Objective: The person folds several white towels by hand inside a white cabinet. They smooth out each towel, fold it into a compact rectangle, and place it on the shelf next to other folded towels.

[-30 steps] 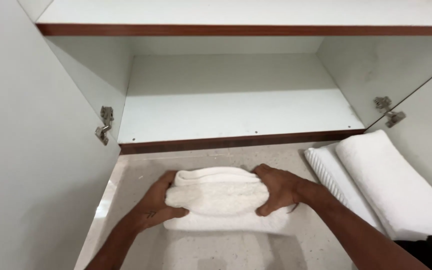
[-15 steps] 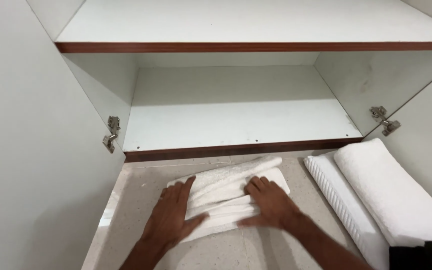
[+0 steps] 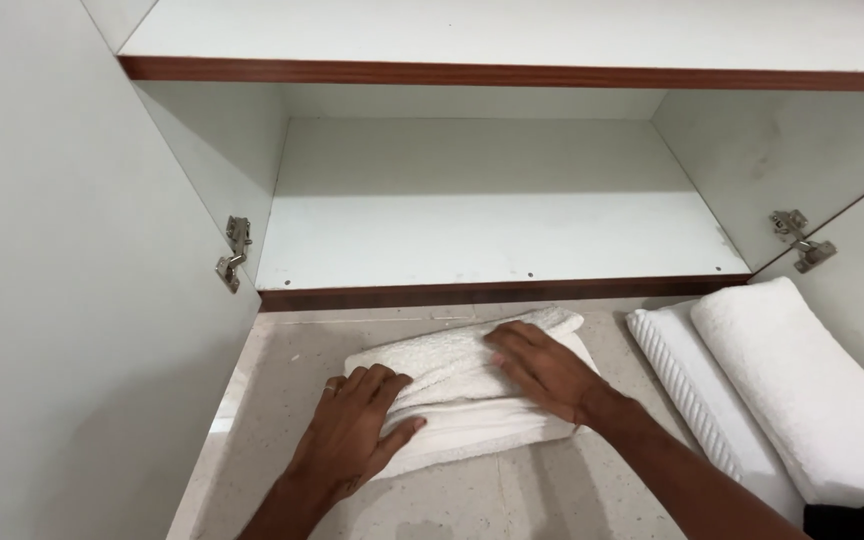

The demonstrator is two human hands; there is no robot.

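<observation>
Towel (image 3: 472, 395) flattened since; both hands (image 3: 357, 430) pressing atop.

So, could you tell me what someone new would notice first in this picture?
Two hands press flat on a folded white towel lying on the speckled counter: the left hand on its near left corner, the right hand on top. Behind it an open white cupboard stands with a bare shelf, and two more folded towels lie at the right.
</observation>
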